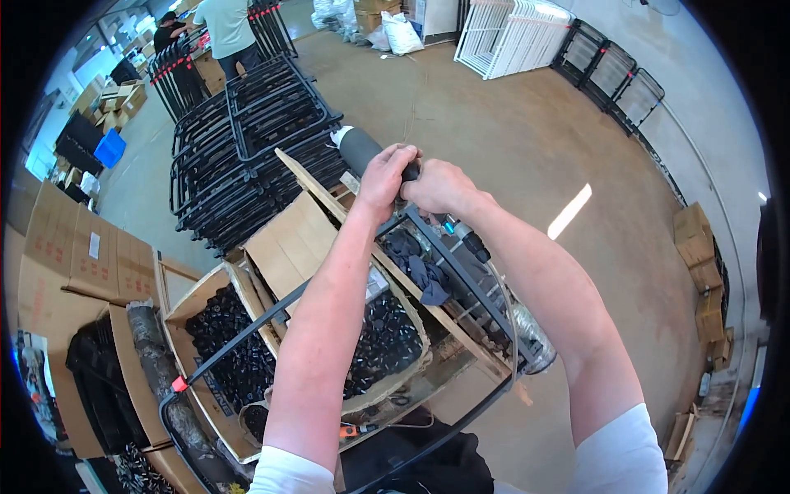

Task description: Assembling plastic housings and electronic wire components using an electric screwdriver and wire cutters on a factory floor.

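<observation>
In front of me, my left hand (387, 179) and my right hand (438, 186) are closed close together. My left fingers wrap the near end of a dark grey foam-like roll (360, 150) with a white tip at its far end. Right beside it, my right fist grips around the roll's black end; what lies inside the fist is mostly hidden. Just below my hands is a corner of a black metal tube frame (461, 276), which extends back toward my lap. A black and teal hand tool (471, 243) shows under my right forearm.
Two bins of small black parts (230, 337) (383, 342) lie below my arms, beside a cardboard flap (292, 243). Stacked black frames (247, 148) stand ahead left, with two people beyond. White frames (510, 37) lean at the back; cartons (90, 255) stand left.
</observation>
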Available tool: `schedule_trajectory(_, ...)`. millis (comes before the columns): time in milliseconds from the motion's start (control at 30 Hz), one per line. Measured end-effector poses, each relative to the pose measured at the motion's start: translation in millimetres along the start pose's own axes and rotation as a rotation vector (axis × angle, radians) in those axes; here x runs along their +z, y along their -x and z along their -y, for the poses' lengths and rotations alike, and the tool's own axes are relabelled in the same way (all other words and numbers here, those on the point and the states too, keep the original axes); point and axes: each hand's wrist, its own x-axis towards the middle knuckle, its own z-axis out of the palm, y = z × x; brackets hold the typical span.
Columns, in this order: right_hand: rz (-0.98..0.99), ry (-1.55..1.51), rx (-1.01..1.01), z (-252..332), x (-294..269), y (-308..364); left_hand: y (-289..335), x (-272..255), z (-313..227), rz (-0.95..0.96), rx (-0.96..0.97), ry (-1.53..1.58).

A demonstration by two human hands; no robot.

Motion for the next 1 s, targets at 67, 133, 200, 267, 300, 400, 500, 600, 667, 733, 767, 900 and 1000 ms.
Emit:
schedule_trajectory(67,0.007,0.0,-0.028,-1,-2,-7,-7,-1,1,0.001,0.027,0.001)
schedule_trajectory(133,0.029,0.018,0.014,-2,-7,-9,-7,1,1,-0.007,0.005,0.02)
schedule_trajectory(200,0.039,0.005,0.012,-3,-8,-10,-7,4,1,-0.005,-0.011,0.04)
schedule_trajectory(267,0.055,0.033,0.011,-4,-9,-9,-5,4,2,-0.01,-0.024,0.043)
schedule_trajectory(300,0.064,0.047,0.009,-5,-8,-11,-6,3,2,-0.003,-0.017,0.033)
schedule_trajectory(400,0.086,0.074,0.026,-4,-9,-14,-7,5,5,-0.028,-0.007,0.051)
schedule_trajectory(500,0.104,0.091,0.022,-1,-7,-8,-4,1,9,-0.022,0.026,0.022)
schedule_trajectory(600,0.096,0.116,0.015,0,-1,-10,-1,-2,12,-0.031,0.039,0.02)
schedule_trajectory(667,0.097,0.11,0.006,0,4,-16,-1,-2,12,-0.048,0.034,0.007)
schedule_trajectory(733,0.099,0.109,-0.013,-2,4,-17,2,-1,13,-0.067,0.029,-0.016)
schedule_trajectory(767,0.101,0.085,-0.014,1,6,-13,4,-4,15,-0.07,0.036,-0.02)
schedule_trajectory(900,0.107,0.022,0.028,-5,12,-17,5,-3,22,-0.064,0.025,-0.018)
schedule_trajectory(1000,0.127,-0.046,-0.018,-16,15,-34,5,-1,24,-0.058,0.007,-0.019)
